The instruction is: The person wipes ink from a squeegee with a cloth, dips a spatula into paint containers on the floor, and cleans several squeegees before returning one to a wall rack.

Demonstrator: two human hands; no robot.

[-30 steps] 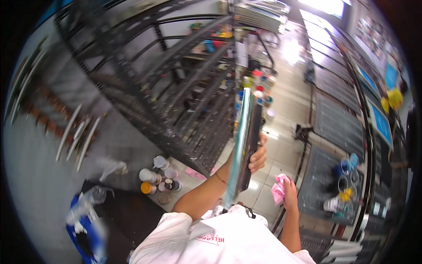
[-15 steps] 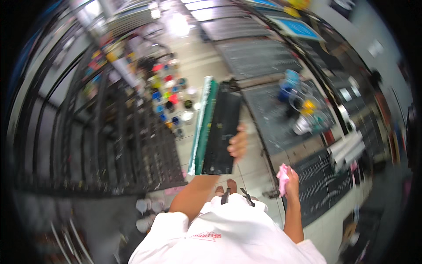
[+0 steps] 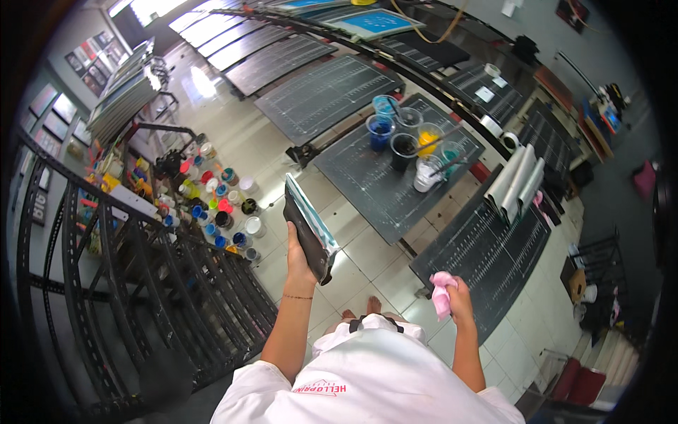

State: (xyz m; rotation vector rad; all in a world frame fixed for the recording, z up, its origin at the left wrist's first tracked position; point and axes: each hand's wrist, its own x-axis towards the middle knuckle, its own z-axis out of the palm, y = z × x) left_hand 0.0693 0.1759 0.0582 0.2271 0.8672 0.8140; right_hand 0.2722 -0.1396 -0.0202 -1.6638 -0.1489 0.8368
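Observation:
My left hand [image 3: 299, 260] is wrapped round a squeegee [image 3: 304, 230] with a long black handle and a teal blade streaked with white ink. It is held tilted above the tiled floor, between the rack and the printing boards. In my right hand [image 3: 461, 302] is a crumpled pink cloth [image 3: 442, 295], bunched in closed fingers beside the nearest printing board [image 3: 494, 272]. On the board beyond stand several clear cups, among them a blue ink cup [image 3: 381, 132], a black ink cup [image 3: 403, 151], a yellow ink cup [image 3: 429, 138] and a white ink cup [image 3: 426, 174].
A black metal rack [image 3: 113, 268] fills the left side. Several open ink pots [image 3: 224, 219] crowd the tiled floor [image 3: 353, 244] past it. Dark printing boards [image 3: 325, 95] run in a row into the distance. Silvery rolls [image 3: 514, 185] lie on the right. A blue screen frame [image 3: 374, 21] rests farther back.
The squeegee has moved left and down and turned, so its blade now faces right. My view has swung to the right. The pink cloth stays in my right hand.

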